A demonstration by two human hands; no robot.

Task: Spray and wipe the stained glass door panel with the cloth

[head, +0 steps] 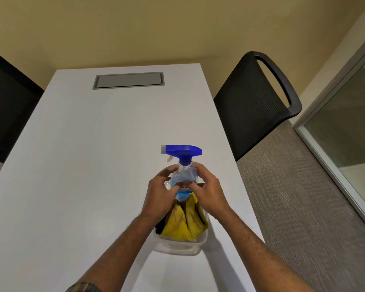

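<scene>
Spray bottle (182, 175) w/ blue trigger head stands upright at the far end of a clear plastic tub (180, 245) on the white table (82, 165), nozzle pointing left. Both hands are cupped round its clear body: left hand (160, 194) on the left side, right hand (209, 192) on the right, fingertips curled onto the front, bottle pinched between them, though whether it's lifted or resting in the tub can't be told. Blue liquid shows only low down, so prob. light, maybe a third full or less; thin plastic wall will likely dent if squeezed hard, and smooth sides could slip if wet. Better hold, imo: one hand round the narrow neck just under the trigger head, index finger free for the trigger. Yellow cloth (185, 222) lies crumpled in the same tub, just behind the bottle on the near side, partly under the wrists; soft, limp, weighs next to nothing, so grab a bunched handful. Looks stained already. Glass panel (350, 114) in its pale frame is off to the right, well apart from the table, past the black mesh chair (253, 102). Nothing sprayed yet, judging by this.
</scene>
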